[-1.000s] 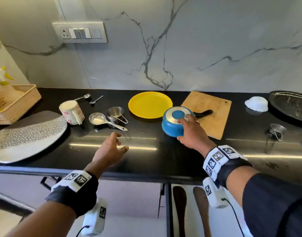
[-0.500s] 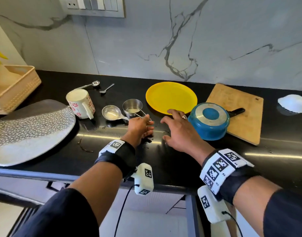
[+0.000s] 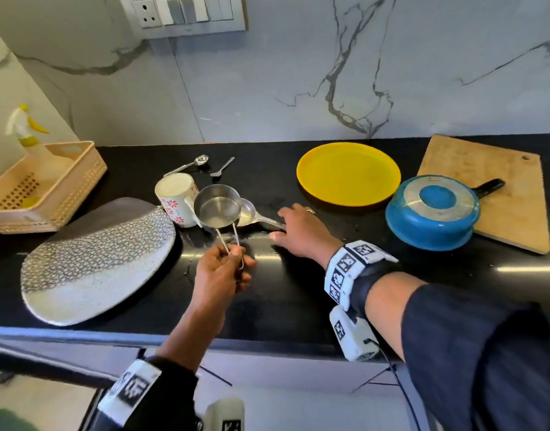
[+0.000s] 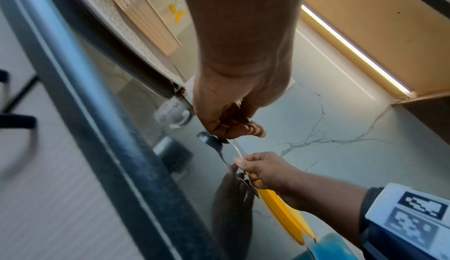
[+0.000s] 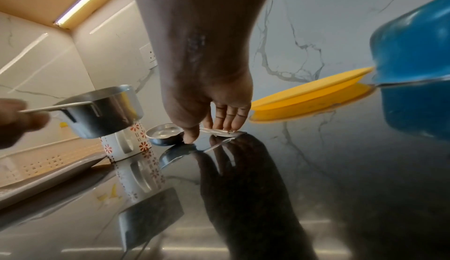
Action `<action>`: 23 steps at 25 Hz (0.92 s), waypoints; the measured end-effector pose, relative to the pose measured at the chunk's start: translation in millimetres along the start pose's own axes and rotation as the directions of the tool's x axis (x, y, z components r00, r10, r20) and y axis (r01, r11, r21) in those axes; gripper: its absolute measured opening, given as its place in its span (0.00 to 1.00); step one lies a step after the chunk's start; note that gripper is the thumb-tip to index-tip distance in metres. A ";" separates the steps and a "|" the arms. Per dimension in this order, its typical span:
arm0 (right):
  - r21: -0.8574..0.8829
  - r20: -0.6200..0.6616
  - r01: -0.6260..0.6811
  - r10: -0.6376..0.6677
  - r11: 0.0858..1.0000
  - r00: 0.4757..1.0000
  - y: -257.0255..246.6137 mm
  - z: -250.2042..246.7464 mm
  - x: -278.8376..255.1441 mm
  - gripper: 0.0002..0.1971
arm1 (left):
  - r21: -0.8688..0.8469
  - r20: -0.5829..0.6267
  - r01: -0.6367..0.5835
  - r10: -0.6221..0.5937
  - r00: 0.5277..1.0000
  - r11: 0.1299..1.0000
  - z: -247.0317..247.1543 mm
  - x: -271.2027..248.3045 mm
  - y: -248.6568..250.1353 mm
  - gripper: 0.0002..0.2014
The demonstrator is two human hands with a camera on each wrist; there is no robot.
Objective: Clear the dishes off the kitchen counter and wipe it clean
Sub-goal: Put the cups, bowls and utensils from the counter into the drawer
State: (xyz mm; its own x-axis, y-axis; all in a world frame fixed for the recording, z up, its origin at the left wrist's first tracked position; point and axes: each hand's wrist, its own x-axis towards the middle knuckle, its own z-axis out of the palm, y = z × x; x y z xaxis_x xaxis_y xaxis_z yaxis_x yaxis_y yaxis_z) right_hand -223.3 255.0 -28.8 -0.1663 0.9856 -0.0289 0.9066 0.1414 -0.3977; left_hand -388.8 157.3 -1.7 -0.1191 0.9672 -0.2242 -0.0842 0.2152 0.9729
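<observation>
My left hand [image 3: 235,253] pinches the wire handle of a small steel measuring cup [image 3: 216,206] and holds it in the air in front of a flowered mug [image 3: 174,200]. In the right wrist view the cup [image 5: 102,110] hangs clear of the black counter [image 3: 283,300]. My right hand [image 3: 278,227] pinches the flat handle of a steel measuring scoop [image 3: 247,211] that lies on the counter; its thumb and fingers [image 5: 228,121] close on the handle of the scoop [image 5: 163,131]. A yellow plate [image 3: 348,174] and an upturned blue pan [image 3: 432,213] sit to the right.
An oval patterned platter [image 3: 96,259] lies at the front left, with a beige basket [image 3: 43,188] and a spray bottle [image 3: 24,126] behind it. Two small spoons [image 3: 189,163] lie near the wall. The pan's handle rests on a wooden cutting board [image 3: 498,169].
My left hand has raised the steel cup off the counter by its wire handle. My right hand has moved left from beside the pan and taken the scoop's handle.
</observation>
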 end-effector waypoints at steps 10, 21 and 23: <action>0.514 -0.090 -0.088 0.156 0.853 0.984 15.5 -5.5 -95.4 0.09 | 0.091 0.069 -0.133 0.127 0.989 0.987 -34.5 -69.1 -35.0 0.09; 0.677 -0.006 -0.251 0.346 0.692 0.938 180.5 -69.1 -422.5 0.16 | 0.283 0.639 -0.011 -0.180 0.748 0.959 85.6 -229.9 -92.9 0.14; 0.691 0.079 -0.346 0.409 0.635 0.909 218.4 -74.4 -472.4 0.13 | 0.379 0.674 0.010 -0.284 0.682 0.925 110.3 -250.2 -102.8 0.12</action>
State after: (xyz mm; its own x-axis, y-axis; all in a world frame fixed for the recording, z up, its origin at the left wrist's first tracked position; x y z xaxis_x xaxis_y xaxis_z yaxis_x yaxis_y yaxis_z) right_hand 82.2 -172.9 -33.8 0.1894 0.9464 -0.2615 0.3647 -0.3151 -0.8762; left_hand -241.2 -92.0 -39.5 0.6094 0.6896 -0.3913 0.2957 0.2602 0.9192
